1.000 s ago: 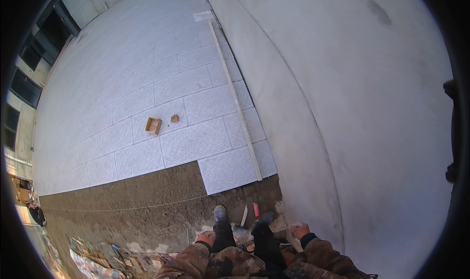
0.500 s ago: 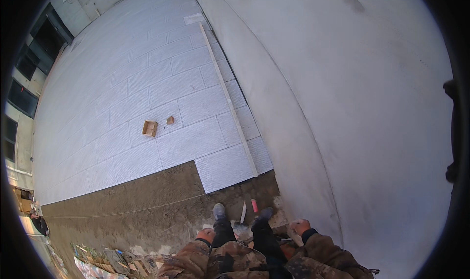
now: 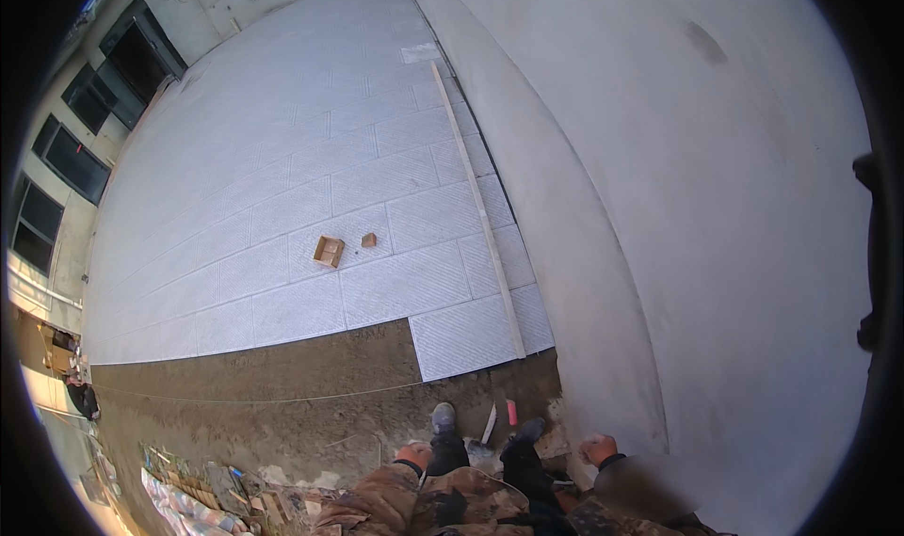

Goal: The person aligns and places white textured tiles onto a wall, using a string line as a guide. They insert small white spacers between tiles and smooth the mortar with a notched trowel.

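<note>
My left hand [image 3: 414, 456] is beside my left thigh, fingers curled in. Out to the right, close to the pale wall, my right hand [image 3: 597, 449] is closed like a fist. Whether either one grips anything is hidden from above. On the ground between my shoes lies a mallet [image 3: 490, 424] with a pale handle and a dark head. A short pink-red piece [image 3: 512, 412] lies beside it. Just ahead is the nearest grey paving slab [image 3: 471, 334], with a long straight batten [image 3: 485, 225] lying across its right part.
A smooth pale wall [image 3: 734, 254] rises along my right. Bare brown mortar [image 3: 282, 376] borders the slabs, crossed by a taut string [image 3: 264, 401]. An open cardboard box [image 3: 328, 251] and a small brown block [image 3: 368, 240] sit on the paving. Scrap wood [image 3: 268, 508] lies at lower left.
The view has turned left, so the slabs, box and batten sit farther right in the picture. Both hands stay closed, and my right sleeve is now blurred.
</note>
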`<control>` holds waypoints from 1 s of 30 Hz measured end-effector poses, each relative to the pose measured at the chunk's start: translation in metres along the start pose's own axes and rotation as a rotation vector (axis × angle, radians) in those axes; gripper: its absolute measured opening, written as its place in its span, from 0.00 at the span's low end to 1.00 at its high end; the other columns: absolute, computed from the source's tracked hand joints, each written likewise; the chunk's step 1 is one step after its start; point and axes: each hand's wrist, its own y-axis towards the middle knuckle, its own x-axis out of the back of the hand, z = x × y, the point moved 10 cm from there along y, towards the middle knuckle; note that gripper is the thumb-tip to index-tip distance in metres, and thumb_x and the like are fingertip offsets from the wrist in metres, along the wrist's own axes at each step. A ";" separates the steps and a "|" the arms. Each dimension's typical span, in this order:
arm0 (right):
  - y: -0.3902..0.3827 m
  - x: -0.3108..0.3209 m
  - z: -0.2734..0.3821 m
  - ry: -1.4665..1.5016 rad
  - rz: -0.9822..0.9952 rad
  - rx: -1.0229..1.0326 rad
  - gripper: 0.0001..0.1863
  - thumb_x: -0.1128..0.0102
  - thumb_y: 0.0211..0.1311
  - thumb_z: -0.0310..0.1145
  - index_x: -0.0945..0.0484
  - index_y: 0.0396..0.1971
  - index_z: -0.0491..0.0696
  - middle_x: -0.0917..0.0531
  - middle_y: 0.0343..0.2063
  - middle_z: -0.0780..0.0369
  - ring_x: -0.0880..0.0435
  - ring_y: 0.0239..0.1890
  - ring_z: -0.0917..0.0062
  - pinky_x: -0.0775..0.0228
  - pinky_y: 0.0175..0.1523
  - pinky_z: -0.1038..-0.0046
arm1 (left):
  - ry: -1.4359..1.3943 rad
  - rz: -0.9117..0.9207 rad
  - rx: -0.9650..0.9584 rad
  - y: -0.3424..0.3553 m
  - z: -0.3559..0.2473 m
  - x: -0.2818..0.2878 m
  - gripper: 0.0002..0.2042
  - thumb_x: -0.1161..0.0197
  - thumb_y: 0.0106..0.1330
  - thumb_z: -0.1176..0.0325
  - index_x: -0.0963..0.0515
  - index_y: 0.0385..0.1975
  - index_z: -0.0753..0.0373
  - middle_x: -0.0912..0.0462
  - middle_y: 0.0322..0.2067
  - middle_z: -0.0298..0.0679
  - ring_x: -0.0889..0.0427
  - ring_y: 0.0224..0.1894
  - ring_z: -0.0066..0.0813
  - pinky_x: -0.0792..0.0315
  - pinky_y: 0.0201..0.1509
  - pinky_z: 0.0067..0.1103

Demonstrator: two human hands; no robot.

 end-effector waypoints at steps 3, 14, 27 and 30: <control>0.004 0.000 0.002 0.015 -0.005 0.004 0.08 0.32 0.50 0.31 0.18 0.26 0.40 0.17 0.20 0.60 0.19 0.21 0.76 0.26 0.28 0.72 | 0.040 0.005 0.038 -0.003 0.004 0.001 0.15 0.39 0.60 0.57 0.15 0.39 0.61 0.14 0.28 0.39 0.15 0.32 0.28 0.22 0.40 0.26; 0.003 0.013 0.066 -0.086 0.062 0.111 0.09 0.34 0.53 0.31 0.18 0.28 0.40 0.17 0.21 0.60 0.20 0.20 0.76 0.26 0.26 0.72 | -0.093 -0.025 0.043 -0.035 0.051 0.012 0.15 0.41 0.63 0.61 0.16 0.39 0.66 0.14 0.28 0.40 0.15 0.31 0.27 0.22 0.38 0.24; -0.049 0.073 0.186 -0.125 -0.195 0.369 0.09 0.34 0.50 0.25 0.24 0.29 0.38 0.18 0.24 0.57 0.19 0.24 0.75 0.26 0.28 0.73 | -0.214 -0.074 0.374 -0.077 0.094 0.089 0.14 0.41 0.59 0.58 0.14 0.35 0.60 0.13 0.29 0.40 0.14 0.35 0.31 0.22 0.42 0.26; -0.047 0.074 0.195 -0.116 -0.189 0.416 0.09 0.34 0.50 0.25 0.24 0.29 0.39 0.18 0.24 0.57 0.19 0.24 0.75 0.26 0.30 0.73 | -0.295 -0.098 0.408 -0.092 0.104 0.094 0.14 0.39 0.59 0.58 0.14 0.35 0.61 0.13 0.26 0.39 0.15 0.32 0.26 0.22 0.38 0.24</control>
